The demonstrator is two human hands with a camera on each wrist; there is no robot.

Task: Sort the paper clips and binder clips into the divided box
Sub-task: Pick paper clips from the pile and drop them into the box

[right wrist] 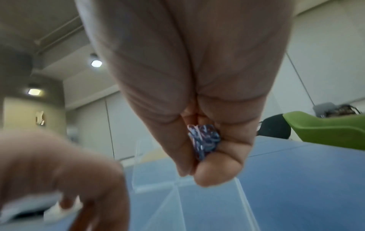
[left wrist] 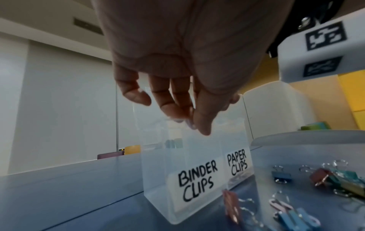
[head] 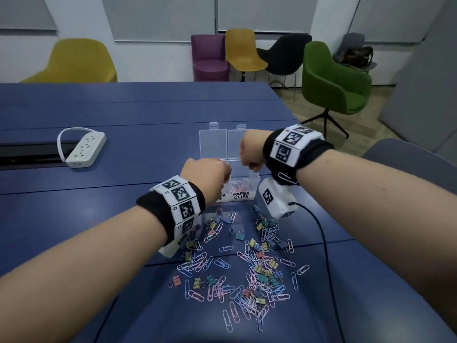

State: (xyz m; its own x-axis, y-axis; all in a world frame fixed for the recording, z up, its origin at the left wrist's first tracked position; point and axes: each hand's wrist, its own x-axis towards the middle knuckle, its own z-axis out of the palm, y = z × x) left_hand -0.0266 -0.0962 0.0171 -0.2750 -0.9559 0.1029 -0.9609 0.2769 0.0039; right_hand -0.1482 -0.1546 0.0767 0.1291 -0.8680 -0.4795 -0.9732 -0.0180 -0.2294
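Note:
The clear divided box stands open on the blue table, its front labelled BINDER CLIPS and PAPER CLIPS. Pink paper clips lie in the right compartment. My left hand hangs over the left compartment with its fingers pointing down, relaxed, and nothing visible in them. My right hand hovers over the right compartment as a fist around a bunch of blue and pink paper clips. A mixed pile of loose paper clips and coloured binder clips lies on the table in front of the box.
The box's lid lies open behind it. A white power strip sits at the left by a black cable slot. A black cable runs from the right wrist camera across the table. Chairs stand beyond the far edge.

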